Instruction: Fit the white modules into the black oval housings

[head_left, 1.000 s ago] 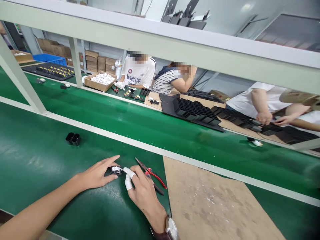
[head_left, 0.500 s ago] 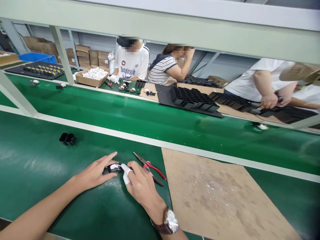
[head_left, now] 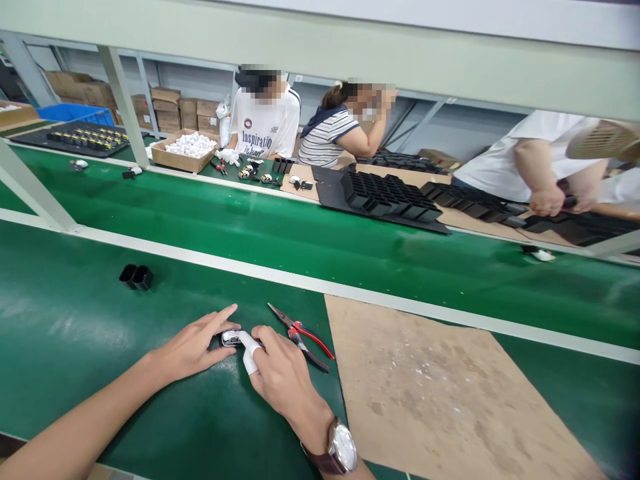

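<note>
A small black part with a white inside rests on the green table between my hands. My left hand steadies it from the left, thumb and fingers wrapped round its sides. My right hand, with white covers on two fingers and a watch on the wrist, presses a covered fingertip onto the white inside; whether it grips anything is hidden. Just right of that hand lie red and black long-nose pliers. Two black housings stand side by side farther left.
Brown cardboard covers the table at the right. A pale rail divides it from a green belt carrying small parts. Beyond are people, black trays and a box of white pieces.
My right fingertip has shifted left, farther over the white inside of the part. Small parts on the belt have moved to the right. The person in stripes has moved slightly.
</note>
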A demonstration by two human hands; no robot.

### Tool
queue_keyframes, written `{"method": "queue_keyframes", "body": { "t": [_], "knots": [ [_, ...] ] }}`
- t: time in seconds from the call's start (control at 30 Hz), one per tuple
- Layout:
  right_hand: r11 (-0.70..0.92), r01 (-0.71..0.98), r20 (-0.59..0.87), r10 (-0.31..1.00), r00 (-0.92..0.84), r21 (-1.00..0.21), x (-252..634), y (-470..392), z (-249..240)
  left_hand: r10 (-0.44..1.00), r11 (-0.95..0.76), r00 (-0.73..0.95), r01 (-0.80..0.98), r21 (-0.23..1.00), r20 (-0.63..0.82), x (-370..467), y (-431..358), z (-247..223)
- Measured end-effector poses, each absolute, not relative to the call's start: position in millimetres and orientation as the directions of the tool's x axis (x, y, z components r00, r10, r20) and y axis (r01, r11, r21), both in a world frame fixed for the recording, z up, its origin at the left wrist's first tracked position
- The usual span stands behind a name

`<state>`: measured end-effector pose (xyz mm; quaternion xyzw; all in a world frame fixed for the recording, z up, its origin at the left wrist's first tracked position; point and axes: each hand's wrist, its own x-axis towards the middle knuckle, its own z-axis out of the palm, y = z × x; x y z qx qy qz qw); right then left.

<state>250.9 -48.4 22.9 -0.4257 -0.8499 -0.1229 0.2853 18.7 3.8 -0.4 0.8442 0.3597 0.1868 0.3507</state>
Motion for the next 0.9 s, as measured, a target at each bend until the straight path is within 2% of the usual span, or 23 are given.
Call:
{"method": "queue_keyframes", "body": {
  "t": [0.17, 0.4, 0.9],
  "knots": [
    [0.603, 0.798, 0.552, 0.660, -0.510, 0.016, 255.0, -48.2, 25.2, 0.752, -0.469, 0.658, 0.494, 0.733, 0.037, 18.9, 4.2, 2.2],
    [0.597, 0.801, 0.591, 0.663, -0.460, -0.047, 262.1, -44.7, 18.9, 0.753, -0.452, 0.657, 0.481, 0.751, 0.032, 19.2, 5.4, 4.2],
    [0.547, 0.837, 0.525, 0.713, -0.465, -0.001, 251.8, -50.7, 12.5, 0.773, -0.437, 0.632, 0.461, 0.772, 0.060, 17.1, 4.6, -3.2]
  ]
}}
